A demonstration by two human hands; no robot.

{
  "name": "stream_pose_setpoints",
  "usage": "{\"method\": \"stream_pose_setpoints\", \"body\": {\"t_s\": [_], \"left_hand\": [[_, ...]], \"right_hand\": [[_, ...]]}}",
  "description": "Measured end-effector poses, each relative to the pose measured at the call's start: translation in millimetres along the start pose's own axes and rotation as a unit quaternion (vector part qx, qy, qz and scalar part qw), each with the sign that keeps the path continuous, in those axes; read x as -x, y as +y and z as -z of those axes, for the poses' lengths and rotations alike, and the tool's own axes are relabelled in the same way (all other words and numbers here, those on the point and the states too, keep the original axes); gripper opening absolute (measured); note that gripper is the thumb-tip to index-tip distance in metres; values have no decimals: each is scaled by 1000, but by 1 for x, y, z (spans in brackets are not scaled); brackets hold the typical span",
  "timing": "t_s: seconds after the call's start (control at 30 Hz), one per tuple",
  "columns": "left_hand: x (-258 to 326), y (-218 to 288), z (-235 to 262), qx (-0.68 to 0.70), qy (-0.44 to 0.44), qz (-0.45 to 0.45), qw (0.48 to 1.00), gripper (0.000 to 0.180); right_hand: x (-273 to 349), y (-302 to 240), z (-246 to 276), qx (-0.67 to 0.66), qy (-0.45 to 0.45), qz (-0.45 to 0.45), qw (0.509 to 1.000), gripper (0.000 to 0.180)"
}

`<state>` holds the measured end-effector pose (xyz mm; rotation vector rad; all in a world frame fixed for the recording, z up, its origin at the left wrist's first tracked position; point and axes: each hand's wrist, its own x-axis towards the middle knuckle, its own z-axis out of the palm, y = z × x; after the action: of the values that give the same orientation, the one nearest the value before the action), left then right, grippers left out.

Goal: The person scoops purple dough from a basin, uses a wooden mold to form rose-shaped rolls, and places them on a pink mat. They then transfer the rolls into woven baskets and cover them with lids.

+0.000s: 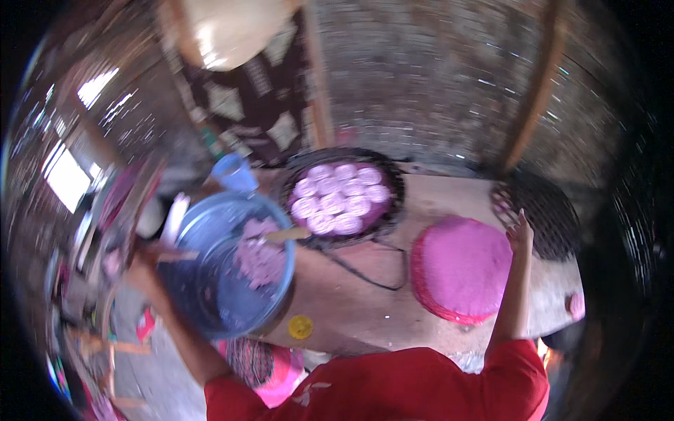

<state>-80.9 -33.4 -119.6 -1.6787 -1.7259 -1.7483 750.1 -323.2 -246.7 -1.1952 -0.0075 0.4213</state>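
My right hand (520,234) reaches out at the right, fingers stretched and apart, over the near left edge of a dark openwork woven tray (551,217); whether it touches the tray I cannot tell. Below it is a round stack (467,266) with a pink top and red sides. At the far left, motion smears my left hand (146,258) beside a tilted reddish-brown edge (144,200); its grip is unclear. Near that hand stands a blue basin (210,281) with lilac dough-like stuff (258,263) and a flat wooden spatula (286,234) in it.
A dark-rimmed tray (397,193) at the back of the wooden table (351,281) bears several round lilac pieces (333,203). A blue plastic cup (235,172) stands behind the basin. A yellow disc (300,327) lies near the front edge, and a pink object (576,306) at the right edge.
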Motion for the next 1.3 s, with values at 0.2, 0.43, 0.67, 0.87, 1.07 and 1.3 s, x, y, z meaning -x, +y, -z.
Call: {"method": "stream_pose_setpoints", "body": {"t_s": [0.2, 0.43, 0.67, 0.87, 1.07, 1.3], "left_hand": [[5, 33, -48, 122, 65, -40, 990, 28], [15, 95, -27, 131, -13, -342, 930, 34], [-17, 87, 4, 218, -2, -304, 927, 37], [-30, 55, -34, 156, 9, -320, 935, 18], [-28, 28, -38, 64, -21, -396, 916, 14], [-31, 27, -34, 38, 21, -389, 920, 12]], "right_hand": [[249, 52, -258, 309, -519, 382, 699, 28], [420, 158, -394, 721, -417, 548, 79, 25], [415, 164, -400, 688, -458, 529, 194, 26], [422, 154, -419, 660, -510, 517, 192, 18], [417, 215, -440, 607, -548, 530, 223, 17], [423, 205, -409, 597, -642, 447, 178, 21]]}}
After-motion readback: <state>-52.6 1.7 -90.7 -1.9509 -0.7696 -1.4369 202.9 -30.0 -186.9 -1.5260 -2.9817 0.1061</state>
